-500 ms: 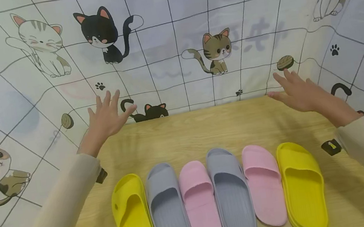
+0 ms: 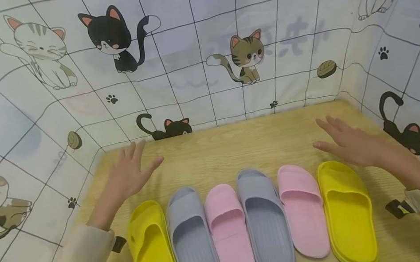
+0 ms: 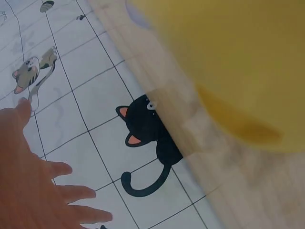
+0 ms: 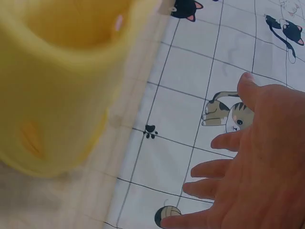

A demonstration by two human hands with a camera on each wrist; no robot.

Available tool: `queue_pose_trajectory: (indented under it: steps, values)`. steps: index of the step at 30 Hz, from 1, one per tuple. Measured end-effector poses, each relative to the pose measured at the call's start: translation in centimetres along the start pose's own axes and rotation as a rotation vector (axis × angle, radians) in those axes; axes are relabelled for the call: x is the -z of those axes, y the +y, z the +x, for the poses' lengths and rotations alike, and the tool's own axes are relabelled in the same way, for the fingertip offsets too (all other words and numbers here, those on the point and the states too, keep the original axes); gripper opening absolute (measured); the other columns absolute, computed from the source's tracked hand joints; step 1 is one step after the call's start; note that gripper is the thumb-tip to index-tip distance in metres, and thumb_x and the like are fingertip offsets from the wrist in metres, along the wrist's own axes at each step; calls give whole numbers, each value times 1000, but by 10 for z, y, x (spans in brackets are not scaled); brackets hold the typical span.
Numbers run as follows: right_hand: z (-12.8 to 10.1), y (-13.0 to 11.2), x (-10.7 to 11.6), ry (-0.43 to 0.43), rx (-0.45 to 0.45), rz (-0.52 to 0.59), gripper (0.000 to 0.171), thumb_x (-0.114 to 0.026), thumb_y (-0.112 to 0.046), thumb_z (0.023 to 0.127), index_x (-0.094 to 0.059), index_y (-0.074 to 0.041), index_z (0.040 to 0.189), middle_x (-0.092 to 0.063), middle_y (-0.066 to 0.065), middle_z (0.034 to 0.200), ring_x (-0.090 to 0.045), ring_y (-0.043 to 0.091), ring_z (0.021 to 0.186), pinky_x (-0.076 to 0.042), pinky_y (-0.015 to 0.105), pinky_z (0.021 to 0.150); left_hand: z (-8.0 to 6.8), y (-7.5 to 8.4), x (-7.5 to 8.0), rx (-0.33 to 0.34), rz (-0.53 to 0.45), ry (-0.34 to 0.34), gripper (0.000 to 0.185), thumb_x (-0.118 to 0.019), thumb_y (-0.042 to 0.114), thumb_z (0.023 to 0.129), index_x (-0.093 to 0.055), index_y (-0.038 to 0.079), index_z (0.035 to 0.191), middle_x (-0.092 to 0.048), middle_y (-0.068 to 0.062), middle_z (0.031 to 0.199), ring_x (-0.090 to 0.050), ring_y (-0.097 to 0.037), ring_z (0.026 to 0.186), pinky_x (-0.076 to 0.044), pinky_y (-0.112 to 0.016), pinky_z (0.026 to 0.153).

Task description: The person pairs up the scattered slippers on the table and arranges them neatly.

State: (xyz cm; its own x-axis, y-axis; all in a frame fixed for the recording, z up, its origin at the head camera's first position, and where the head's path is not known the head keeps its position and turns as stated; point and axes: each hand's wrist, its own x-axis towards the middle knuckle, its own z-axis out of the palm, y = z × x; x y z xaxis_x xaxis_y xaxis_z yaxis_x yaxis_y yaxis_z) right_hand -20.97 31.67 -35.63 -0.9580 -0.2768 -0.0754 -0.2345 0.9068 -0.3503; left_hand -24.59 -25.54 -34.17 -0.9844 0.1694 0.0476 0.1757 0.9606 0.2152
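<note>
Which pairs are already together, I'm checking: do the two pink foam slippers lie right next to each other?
No: in the head view a grey slipper lies between the two pink foam slippers.

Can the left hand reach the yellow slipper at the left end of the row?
Probably yes: the open left hand hovers just behind the left yellow slipper, with nothing between them.

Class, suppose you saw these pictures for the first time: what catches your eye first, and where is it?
Six rubber slide slippers lie in a row on the wooden table: yellow, grey, pink, grey, pink, yellow. Beyond them the left hand and right hand hover, open.
</note>
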Motion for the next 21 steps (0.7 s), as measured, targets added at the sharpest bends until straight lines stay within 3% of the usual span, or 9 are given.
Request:
queue_pose_trajectory:
  steps: [4, 10, 21]
  values:
    - [-17, 1, -18, -3, -26, 58, 88, -44, -57, 107, -10, -2, 165, -3, 38, 167, -11, 64, 150, -17, 86, 108, -16, -4, -18, 8, -61, -75, 96, -27, 79, 99, -7, 15, 168, -9, -28, 172, -9, -63, 152, -16, -86, 111]
    - [-38, 1, -45, -27, -86, 56, 86, -41, -60, 106, -19, -1, 164, -13, 40, 165, -23, 67, 144, -23, 88, 103, -46, -7, -43, 32, -113, -180, 96, -25, 74, 102, -14, 3, 165, -18, -37, 166, -15, -68, 147, -17, -82, 115]
    - [-56, -18, -78, 24, -77, 16, 73, -32, -53, 111, -38, 5, 156, -29, 40, 159, -34, 62, 142, -33, 80, 106, -84, 9, -56, 60, -142, -264, 93, -36, 65, 106, -15, -5, 163, -26, -44, 159, -26, -66, 145, -19, -79, 117]
